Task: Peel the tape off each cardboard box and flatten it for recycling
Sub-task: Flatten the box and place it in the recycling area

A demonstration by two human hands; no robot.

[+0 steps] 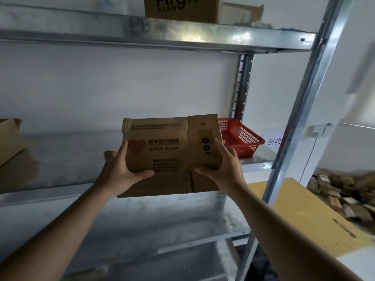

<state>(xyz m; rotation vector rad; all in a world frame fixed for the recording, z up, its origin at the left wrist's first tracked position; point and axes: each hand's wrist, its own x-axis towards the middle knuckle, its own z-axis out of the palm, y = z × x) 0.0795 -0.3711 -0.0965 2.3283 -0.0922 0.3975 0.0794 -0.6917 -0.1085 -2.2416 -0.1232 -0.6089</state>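
Observation:
A brown cardboard box (170, 147) with a red heart logo and dark print is held in the air in front of a metal shelf. It looks pressed flat, with flaps hanging at its lower edge. My left hand (121, 167) grips its left side, thumb across the front. My right hand (221, 165) grips its right side, fingers along the narrow panel. Any tape on it is too blurred to make out.
The middle shelf board (81, 147) carries a red plastic basket (239, 136) at the right and brown cardboard (12, 142) at the far left. The top shelf holds a printed carton (180, 9). A steel upright (300, 110) stands right; flat yellow cardboard (308, 216) and a box pile (345, 191) lie beyond.

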